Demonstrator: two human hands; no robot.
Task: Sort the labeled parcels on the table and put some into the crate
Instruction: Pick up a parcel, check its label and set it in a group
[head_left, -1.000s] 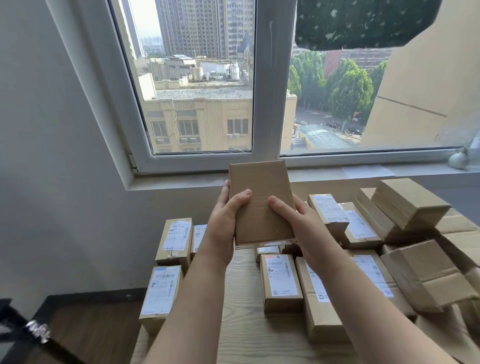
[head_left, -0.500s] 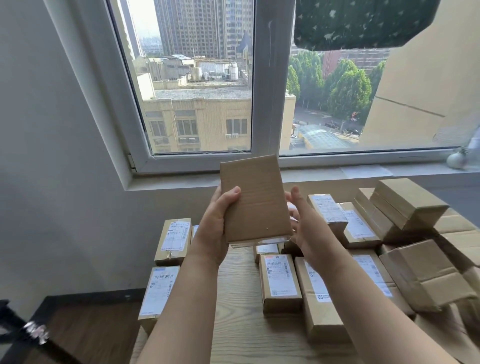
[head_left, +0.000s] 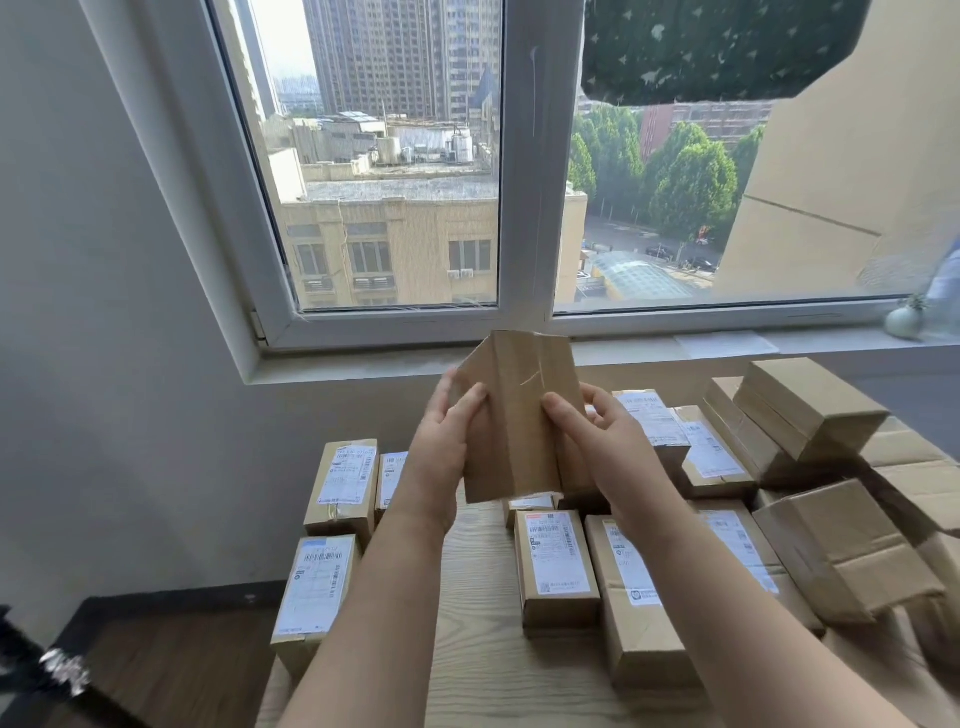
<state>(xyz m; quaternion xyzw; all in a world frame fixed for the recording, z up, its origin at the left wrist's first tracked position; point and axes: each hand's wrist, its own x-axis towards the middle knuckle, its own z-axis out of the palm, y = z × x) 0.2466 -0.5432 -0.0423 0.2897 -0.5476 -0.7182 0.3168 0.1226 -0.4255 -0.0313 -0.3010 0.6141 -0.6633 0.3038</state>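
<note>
You've spun the parcel (head_left: 519, 415) edge-on since a second ago, left hand (head_left: 441, 457) and right hand (head_left: 610, 441) both wrapped tight round it. No label showing, so it's probably unsorted yet.

A plain brown parcel (head_left: 519, 431) is being held upright above the surface's (head_left: 478, 649) far edge, labeled parcels (head_left: 556, 561) lying flat beneath.

White window frame (head_left: 524, 208), small vase (head_left: 904, 318) on sill (head_left: 623, 349), dark floor (head_left: 171, 665)
</note>
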